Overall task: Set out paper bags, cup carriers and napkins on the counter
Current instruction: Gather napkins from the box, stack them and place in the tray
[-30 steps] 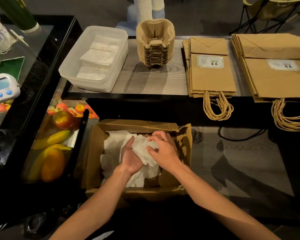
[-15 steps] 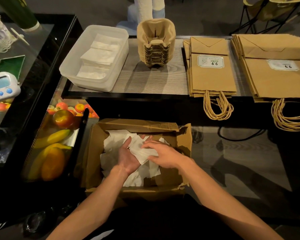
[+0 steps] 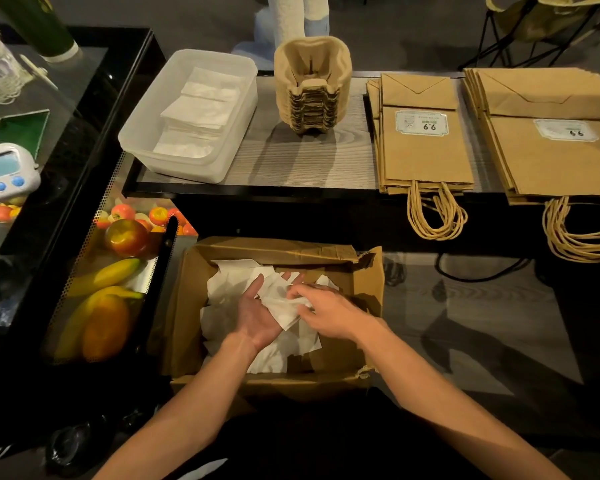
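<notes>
a person gathers loose napkins [image 3: 229, 292] from a torn cardboard box [image 3: 281, 252] below the counter [image 3: 291, 164]; the left hand [image 3: 257, 317] lies palm up in the box, fingers straight, serving as a tray under a small wad; the right hand [image 3: 329, 310] curls its fingers and pinches that wad against the left palm (its fingertips are blurred, so the exact hold is hard to read); the step in hand looks like stacking napkins for the tub [image 3: 187, 169]; to do it well, square the sheets on the flat palm, clamp them with the thumb before lifting, and clear the box's ragged flap, since thin paper slips and catches; the tub, at the counter's left end, holds folded napkins with room on top; beside it stand nested carriers [image 3: 312, 95], then two flat stacks of bags [image 3: 426, 154], handles hanging over the front edge; bags and carriers appear set out, napkins only partly; the counter is pale wood grain in a dark frame; to the left lies fruit [image 3: 127, 237], with a timer [image 3: 4, 171] above it; the room is dim, with a cable [image 3: 482, 279] on the floor and a chair [image 3: 541, 19] behind.
</notes>
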